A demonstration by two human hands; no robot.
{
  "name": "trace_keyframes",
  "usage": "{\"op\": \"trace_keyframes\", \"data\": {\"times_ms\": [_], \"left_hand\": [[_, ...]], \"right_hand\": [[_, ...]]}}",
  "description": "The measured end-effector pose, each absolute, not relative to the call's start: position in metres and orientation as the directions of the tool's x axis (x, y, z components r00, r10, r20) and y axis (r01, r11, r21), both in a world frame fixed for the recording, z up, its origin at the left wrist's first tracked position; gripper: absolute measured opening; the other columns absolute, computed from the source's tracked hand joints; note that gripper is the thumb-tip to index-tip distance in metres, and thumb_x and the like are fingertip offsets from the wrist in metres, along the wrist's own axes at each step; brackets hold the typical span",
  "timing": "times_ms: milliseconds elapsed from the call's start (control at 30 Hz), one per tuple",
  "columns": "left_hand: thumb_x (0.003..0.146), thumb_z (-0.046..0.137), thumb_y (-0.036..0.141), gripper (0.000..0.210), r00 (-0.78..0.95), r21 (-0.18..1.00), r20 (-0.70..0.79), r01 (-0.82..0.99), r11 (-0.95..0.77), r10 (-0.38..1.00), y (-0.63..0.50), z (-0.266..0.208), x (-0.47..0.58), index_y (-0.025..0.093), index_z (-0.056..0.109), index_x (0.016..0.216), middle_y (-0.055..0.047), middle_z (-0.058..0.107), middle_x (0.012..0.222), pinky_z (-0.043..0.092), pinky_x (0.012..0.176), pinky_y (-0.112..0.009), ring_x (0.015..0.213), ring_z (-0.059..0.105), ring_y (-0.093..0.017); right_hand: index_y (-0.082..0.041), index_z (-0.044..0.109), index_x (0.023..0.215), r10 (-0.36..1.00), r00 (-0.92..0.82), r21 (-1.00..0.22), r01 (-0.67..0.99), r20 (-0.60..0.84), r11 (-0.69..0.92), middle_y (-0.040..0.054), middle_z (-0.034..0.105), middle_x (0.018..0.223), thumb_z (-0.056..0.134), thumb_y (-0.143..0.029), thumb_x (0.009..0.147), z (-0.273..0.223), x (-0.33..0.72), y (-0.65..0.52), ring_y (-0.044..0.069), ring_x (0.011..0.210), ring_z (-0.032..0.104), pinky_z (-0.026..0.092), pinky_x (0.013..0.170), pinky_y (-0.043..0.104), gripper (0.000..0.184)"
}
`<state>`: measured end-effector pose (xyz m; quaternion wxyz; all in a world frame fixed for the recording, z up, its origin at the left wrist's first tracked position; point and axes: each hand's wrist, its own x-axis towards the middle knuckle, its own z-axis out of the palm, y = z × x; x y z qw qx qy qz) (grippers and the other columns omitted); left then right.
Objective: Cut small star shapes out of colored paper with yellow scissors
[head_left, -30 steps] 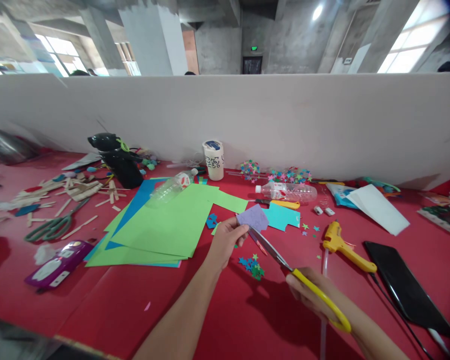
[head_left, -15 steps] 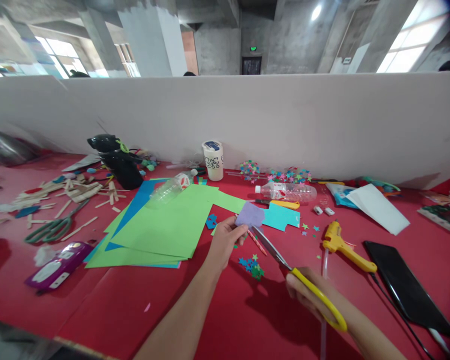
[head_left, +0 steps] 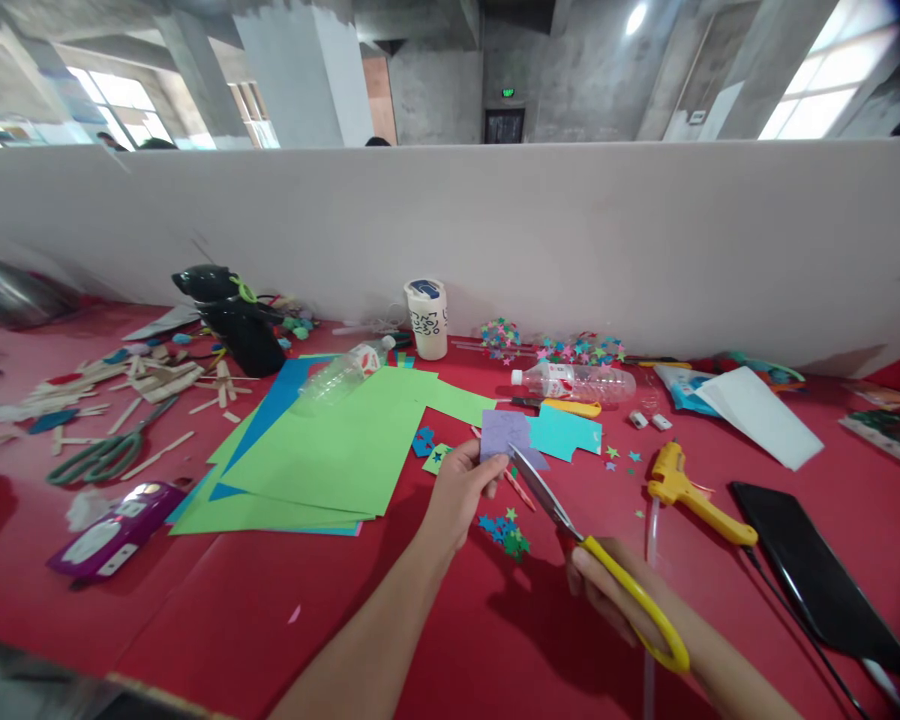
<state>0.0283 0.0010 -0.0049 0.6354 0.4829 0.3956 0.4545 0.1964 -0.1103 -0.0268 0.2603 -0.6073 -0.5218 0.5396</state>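
Observation:
A small piece of purple paper (head_left: 501,432) is pinched at its lower edge between the thumb and fingers of my left hand (head_left: 461,488). My right hand (head_left: 607,585) grips a pair of scissors (head_left: 634,590) by the yellow handles. The metal blades point up and left, their tips at the purple paper; whether they are cutting through it I cannot tell. Behind it lies a cut sheet of turquoise paper (head_left: 568,432). Below the hands' working spot rest blue and green paper stars (head_left: 508,535) and a reddish pen-like stick (head_left: 520,490).
Green sheets (head_left: 330,450) overlap blue ones to the left, with a plastic bottle (head_left: 349,370) on top. Another bottle (head_left: 577,382) lies behind the turquoise paper. A yellow glue gun (head_left: 694,490) and a black phone (head_left: 814,570) are at right. Green scissors (head_left: 112,445) lie among wooden sticks.
The purple paper has turned in my left hand and now shows more upright and squared. A green piece with a star shows more beside my left hand. The scissors have barely shifted.

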Motion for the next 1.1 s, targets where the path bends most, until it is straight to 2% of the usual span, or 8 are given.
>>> {"op": "trace_keyframes", "data": {"times_ms": [233, 433, 667, 1100], "left_hand": [[0.068, 0.061, 0.029, 0.017, 0.309, 0.953, -0.085, -0.251, 0.168, 0.947, 0.002, -0.01, 0.028, 0.013, 0.056, 0.066, 0.003, 0.048, 0.053, 0.024, 0.044, -0.02, 0.041, 0.035, -0.004], [0.069, 0.061, 0.03, 0.019, 0.344, 0.946, -0.095, -0.262, 0.192, 0.934, 0.005, -0.017, 0.026, 0.013, 0.053, 0.064, 0.003, 0.049, 0.054, 0.024, 0.044, -0.02, 0.042, 0.036, -0.004], [0.069, 0.062, 0.029, 0.02, 0.337, 0.945, -0.1, -0.264, 0.196, 0.936, 0.005, -0.014, 0.027, 0.014, 0.051, 0.062, 0.004, 0.049, 0.053, 0.024, 0.044, -0.02, 0.041, 0.036, -0.004], [0.069, 0.061, 0.029, 0.019, 0.331, 0.944, -0.08, -0.279, 0.178, 0.94, 0.006, -0.015, 0.025, 0.014, 0.052, 0.062, 0.003, 0.049, 0.053, 0.026, 0.044, -0.021, 0.042, 0.037, -0.004]], "right_hand": [[-0.018, 0.043, 0.062, 0.908, -0.052, -0.864, 0.336, -0.415, -0.375, -0.0109, 0.031, 0.032, 0.03, -0.072, 0.074, -0.025, 0.191, -0.112, 0.003, 0.023, 0.027, 0.019, 0.029, 0.015, 0.057], [-0.019, 0.042, 0.06, 0.903, -0.066, -0.856, 0.355, -0.425, -0.377, -0.0104, 0.031, 0.031, 0.029, -0.072, 0.074, -0.024, 0.191, -0.111, 0.004, 0.022, 0.027, 0.019, 0.027, 0.016, 0.056], [-0.02, 0.041, 0.056, 0.892, 0.007, -0.828, 0.37, -0.452, -0.422, -0.0097, 0.03, 0.031, 0.032, -0.074, 0.069, -0.026, 0.191, -0.109, 0.005, 0.022, 0.026, 0.018, 0.023, 0.016, 0.056], [-0.02, 0.041, 0.057, 0.911, -0.036, -0.853, 0.369, -0.411, -0.37, -0.0102, 0.03, 0.032, 0.034, -0.072, 0.071, -0.024, 0.196, -0.108, 0.004, 0.024, 0.026, 0.021, 0.026, 0.016, 0.055]]}}
